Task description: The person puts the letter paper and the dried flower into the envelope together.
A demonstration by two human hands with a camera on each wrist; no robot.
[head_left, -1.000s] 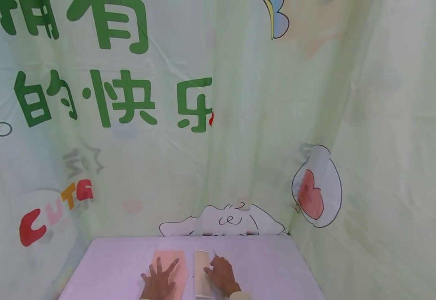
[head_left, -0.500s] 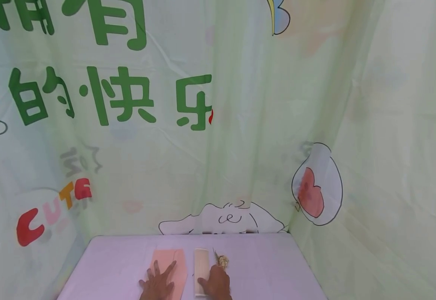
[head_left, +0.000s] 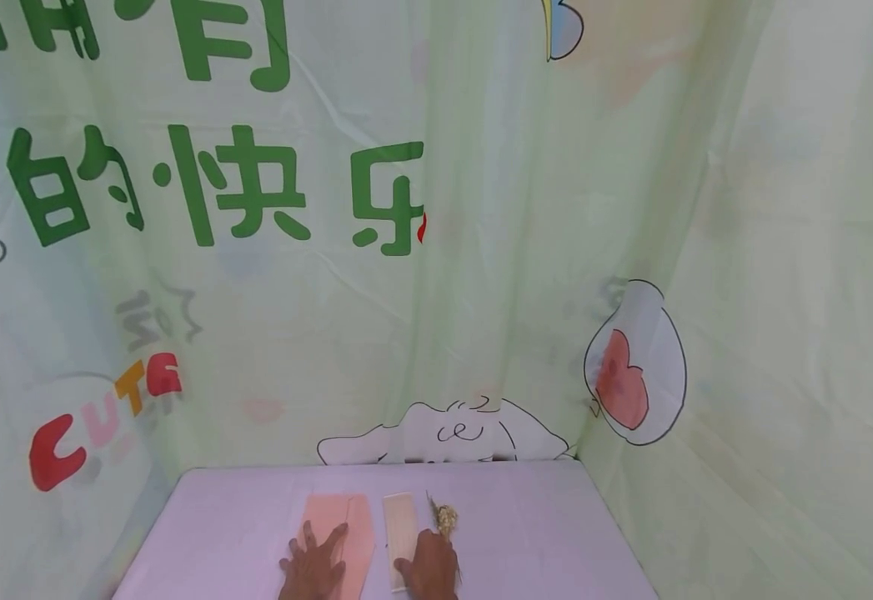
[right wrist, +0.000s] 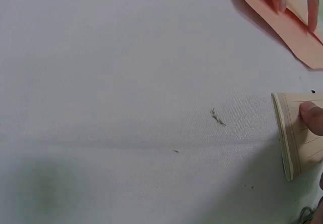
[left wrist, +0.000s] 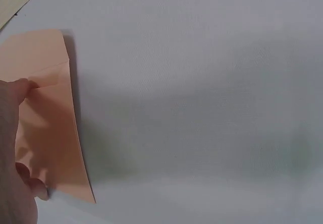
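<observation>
My left hand (head_left: 312, 568) rests with spread fingers on a pink paper envelope (head_left: 358, 537); in the left wrist view the envelope's (left wrist: 55, 128) flap end and side edge show beyond the fingers. My right hand (head_left: 433, 565) holds a long cream piece of folded lined paper (head_left: 400, 525) at its near right side. The thumb lies on the paper's (right wrist: 295, 138) ruled face in the right wrist view, and the other fingers are mostly cut off at the frame edge. Just beyond the right hand lies a small bunch of dried flowers (head_left: 446, 520), its stems partly hidden by the hand.
A pale lilac table (head_left: 541, 533) carries everything, with a printed curtain (head_left: 331, 333) hanging behind and around it. Small dry plant bits (right wrist: 217, 117) are scattered on the table near me.
My right hand has drawn toward me from beside the flowers, uncovering them. Its thumb is lower on the paper, which has shifted slightly left and tilted. The left hand stays on the envelope.
</observation>
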